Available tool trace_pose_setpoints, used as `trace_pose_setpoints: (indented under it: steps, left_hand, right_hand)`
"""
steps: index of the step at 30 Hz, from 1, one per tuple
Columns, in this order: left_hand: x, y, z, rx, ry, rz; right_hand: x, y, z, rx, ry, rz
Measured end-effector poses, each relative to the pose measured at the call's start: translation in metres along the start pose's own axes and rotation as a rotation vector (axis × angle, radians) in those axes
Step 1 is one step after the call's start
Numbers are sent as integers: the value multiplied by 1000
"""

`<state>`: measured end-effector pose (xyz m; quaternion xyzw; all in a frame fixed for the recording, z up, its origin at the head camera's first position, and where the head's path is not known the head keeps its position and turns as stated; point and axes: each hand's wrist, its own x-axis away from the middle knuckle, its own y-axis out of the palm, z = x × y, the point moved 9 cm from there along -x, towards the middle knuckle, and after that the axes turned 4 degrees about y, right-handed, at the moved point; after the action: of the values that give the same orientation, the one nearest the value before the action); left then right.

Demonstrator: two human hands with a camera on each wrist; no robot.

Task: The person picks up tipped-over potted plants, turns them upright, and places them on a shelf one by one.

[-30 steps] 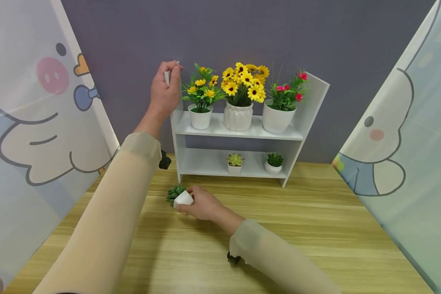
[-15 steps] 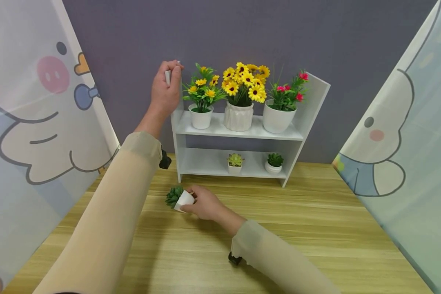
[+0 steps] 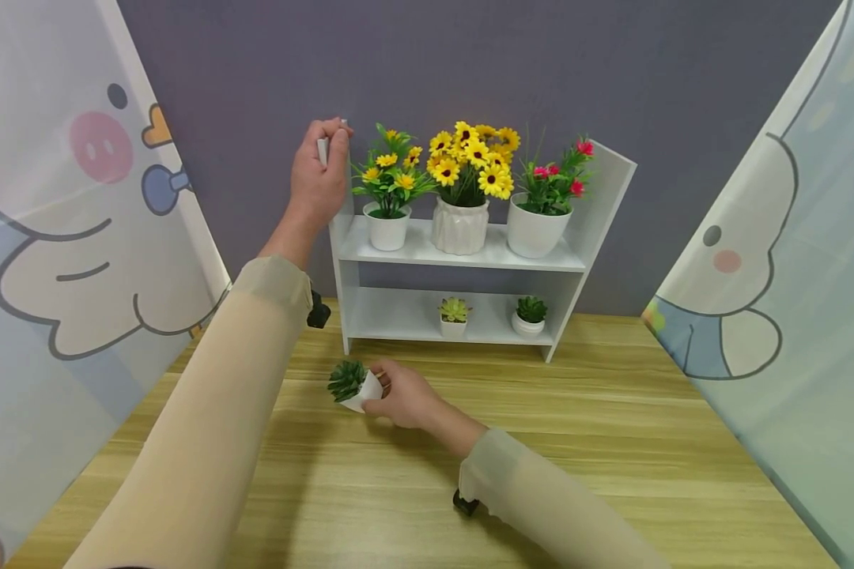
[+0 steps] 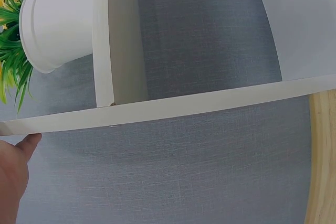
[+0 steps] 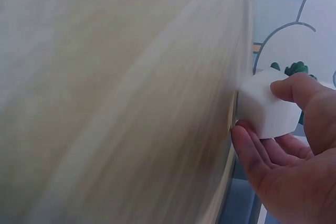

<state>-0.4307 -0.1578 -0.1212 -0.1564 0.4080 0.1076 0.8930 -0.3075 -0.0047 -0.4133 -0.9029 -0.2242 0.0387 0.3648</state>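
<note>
My left hand (image 3: 320,174) grips the upper end of the left side panel of a white two-tier shelf (image 3: 391,308). In the left wrist view, part of that hand (image 4: 11,174) shows against the panel's edge. Below the shelf's front left, my right hand (image 3: 407,397) holds a potted succulent (image 3: 362,393) by its white pot. Its green leaves point up and to the left, so the pot is tilted. The right wrist view shows the thumb on one side of the faceted pot (image 5: 268,108) and fingers on the other. Most of its leaves are hidden there.
The upper tier bears a yellow-flowered plant (image 3: 387,231), a sunflower pot (image 3: 461,227) and a pink-flowered plant (image 3: 538,231). Two small succulents, a pale one (image 3: 453,310) and a dark one (image 3: 530,310), stand on the lower tier. The wooden table (image 3: 612,427) extends in front.
My right hand has moved slightly to the right with the potted succulent, whose leaves now tip up more. The left hand keeps its hold on the shelf panel.
</note>
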Motion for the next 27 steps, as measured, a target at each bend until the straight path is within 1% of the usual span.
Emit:
trace_pose_setpoints:
  steps: [8, 14, 19, 27]
  left_hand:
    - [0, -1, 0, -5, -6, -1]
    - [0, -1, -1, -1, -2, 1]
    - [-1, 0, -1, 12, 6, 6]
    - [0, 0, 0, 1, 6, 2]
  right_hand:
    - [2, -1, 8, -60, -11, -25]
    - [4, -2, 9, -105, -29, -34]
    - [4, -3, 12, -109, -18, -36]
    - [6, -5, 18, -101, -16, -46]
